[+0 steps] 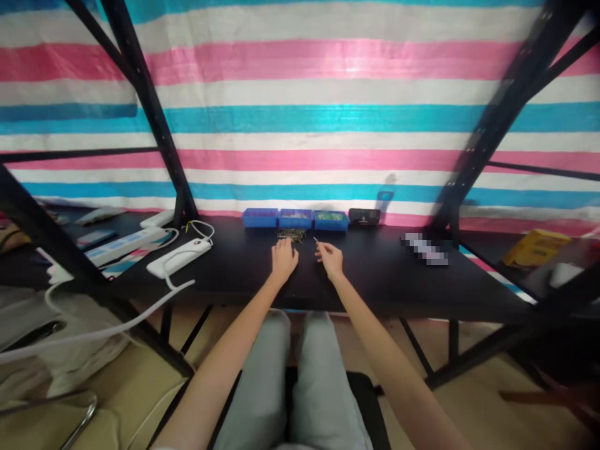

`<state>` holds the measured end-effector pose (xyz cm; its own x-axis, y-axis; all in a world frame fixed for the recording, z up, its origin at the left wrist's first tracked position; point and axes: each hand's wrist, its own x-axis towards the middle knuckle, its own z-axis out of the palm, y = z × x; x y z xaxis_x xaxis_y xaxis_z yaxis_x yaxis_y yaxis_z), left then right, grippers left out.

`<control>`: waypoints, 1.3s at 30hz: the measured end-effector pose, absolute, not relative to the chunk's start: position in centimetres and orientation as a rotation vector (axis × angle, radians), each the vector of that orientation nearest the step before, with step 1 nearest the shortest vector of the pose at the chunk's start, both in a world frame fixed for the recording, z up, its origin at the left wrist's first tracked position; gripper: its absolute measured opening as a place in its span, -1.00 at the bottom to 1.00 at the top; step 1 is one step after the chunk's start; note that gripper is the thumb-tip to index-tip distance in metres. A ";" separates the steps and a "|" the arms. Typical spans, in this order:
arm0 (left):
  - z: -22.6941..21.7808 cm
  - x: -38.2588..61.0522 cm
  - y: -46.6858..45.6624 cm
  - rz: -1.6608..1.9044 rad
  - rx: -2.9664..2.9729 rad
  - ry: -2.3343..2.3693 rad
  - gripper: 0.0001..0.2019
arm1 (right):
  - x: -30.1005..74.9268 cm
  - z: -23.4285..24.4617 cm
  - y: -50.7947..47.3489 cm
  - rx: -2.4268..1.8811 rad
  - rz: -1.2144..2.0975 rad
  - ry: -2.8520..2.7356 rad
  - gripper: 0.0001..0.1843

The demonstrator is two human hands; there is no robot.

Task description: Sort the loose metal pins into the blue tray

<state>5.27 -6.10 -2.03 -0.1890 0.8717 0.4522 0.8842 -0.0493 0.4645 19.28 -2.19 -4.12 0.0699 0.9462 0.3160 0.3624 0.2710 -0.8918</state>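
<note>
A small heap of thin, brass-coloured pieces [291, 235] lies on the black table, too small for me to tell their kind. My left hand [284, 257] rests palm down at the near edge of this heap, fingers stretched forward and thumb apart. To its right, my right hand [330, 257] pinches a small thin piece [315, 239] between thumb and fingertips, just above the tabletop. Behind the heap stand three blue bins in a row: the left bin [260, 220], the middle bin [295, 223] with pale small contents, and the right bin [330, 224] with greenish contents.
A black box [364, 217] stands right of the bins. Farther right lies a blurred-out object [426, 249]. White power strips [179, 256] with loose cables lie at left. Black metal posts [154, 119] flank the table, with a striped sheet [304, 119] behind.
</note>
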 end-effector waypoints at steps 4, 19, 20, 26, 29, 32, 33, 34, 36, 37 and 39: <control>-2.7 5.4 -7.6 -0.942 -1.925 -2.208 -0.64 | 19.7 -4.2 -4.1 -1.394 0.581 -1.465 -0.64; -3.5 4.7 -8.0 -0.632 -1.812 -2.386 -0.40 | 18.3 -3.1 -5.6 -1.534 0.176 -1.879 -0.80; -3.5 4.7 -8.0 -0.607 -1.826 -2.394 -0.39 | 18.2 -3.1 -5.6 -1.549 0.167 -1.896 -0.79; -3.2 4.5 -7.5 -0.471 -1.883 -2.458 -0.35 | 17.2 -3.3 -5.5 -1.674 0.101 -1.934 -0.64; -2.9 4.5 -7.4 -0.408 -1.893 -2.502 -0.33 | 16.9 -3.3 -5.6 -1.746 0.093 -1.952 -0.52; -2.6 4.7 -7.2 -0.341 -1.888 -2.551 -0.32 | 16.6 -3.3 -5.4 -1.819 0.124 -1.995 -0.38; -2.5 4.7 -7.1 -0.320 -1.881 -2.568 -0.33 | 16.4 -3.3 -5.3 -1.845 0.141 -2.011 -0.33; -2.4 4.8 -7.1 -0.300 -1.869 -2.586 -0.33 | 16.3 -3.2 -5.2 -1.871 0.159 -2.026 -0.29; -2.2 5.0 -6.9 -0.263 -1.830 -2.623 -0.35 | 15.9 -3.0 -5.0 -1.923 0.192 -2.047 -0.24; -2.2 5.2 -6.8 -0.245 -1.803 -2.643 -0.36 | 15.7 -2.9 -5.0 -1.949 0.204 -2.051 -0.24; -2.0 5.5 -6.6 -0.209 -1.735 -2.692 -0.37 | 15.3 -2.7 -5.0 -1.995 0.221 -2.051 -0.24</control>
<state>5.51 -6.58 -2.03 -0.4138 0.9102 0.0135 0.9014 0.4077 0.1457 15.30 -4.96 -2.70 -0.0146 0.9961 0.0864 0.9548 0.0396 -0.2946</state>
